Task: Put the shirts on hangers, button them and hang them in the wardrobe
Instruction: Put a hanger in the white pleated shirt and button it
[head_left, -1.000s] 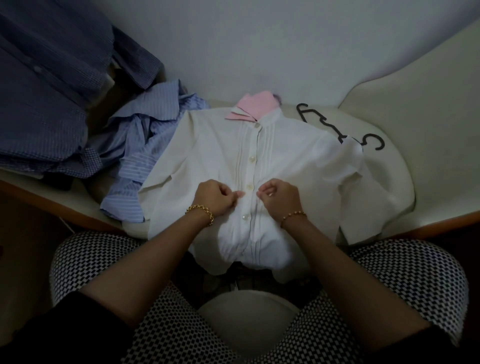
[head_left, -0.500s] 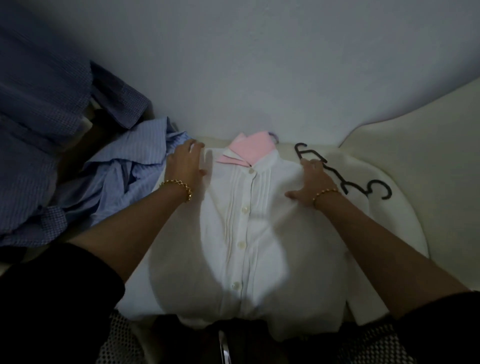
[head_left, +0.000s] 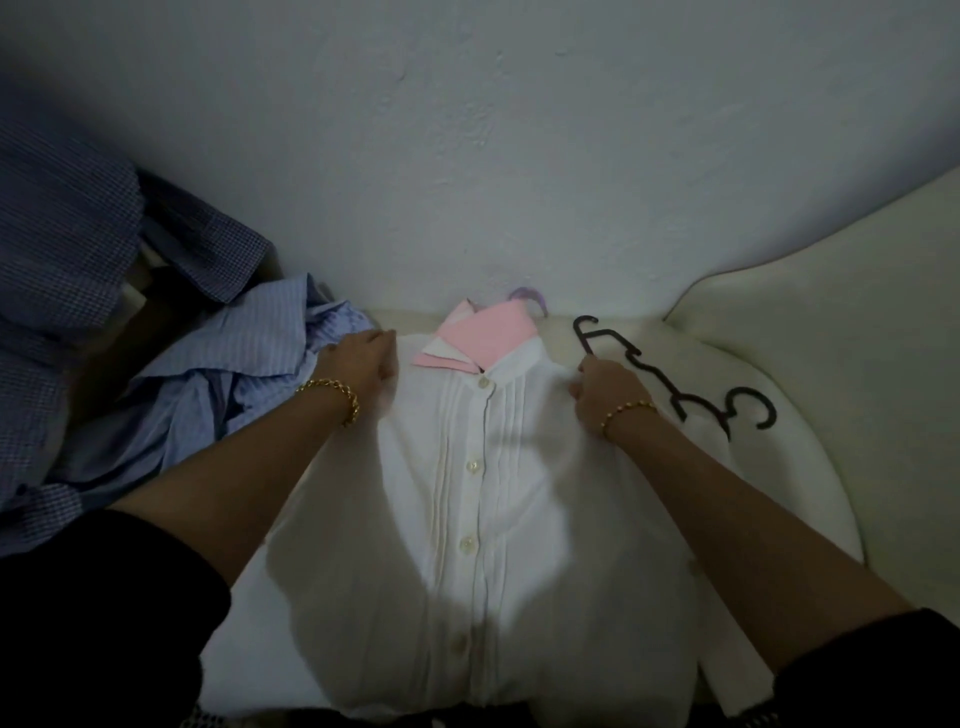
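Just left of the left fingers a blue shirt (head_left: 249, 384) lies heaped. Black hangers (head_left: 675, 384) lie just right of the right fingers. Both arms reach forward. The right hand (head_left: 605, 395) pinches the white shirt (head_left: 478, 519) at one shoulder. The left hand (head_left: 358, 364) curls on the other, grip unclear. The white shirt lies front-up on the surface (head_left: 810, 467) between the hands, its length running from the person to the wall, collar farthest.

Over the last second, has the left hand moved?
Yes: the left hand left the white shirt's button row and went up and outward to its shoulder, beside the pink collar.

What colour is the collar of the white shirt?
The collar is pink, clearest in the head view.
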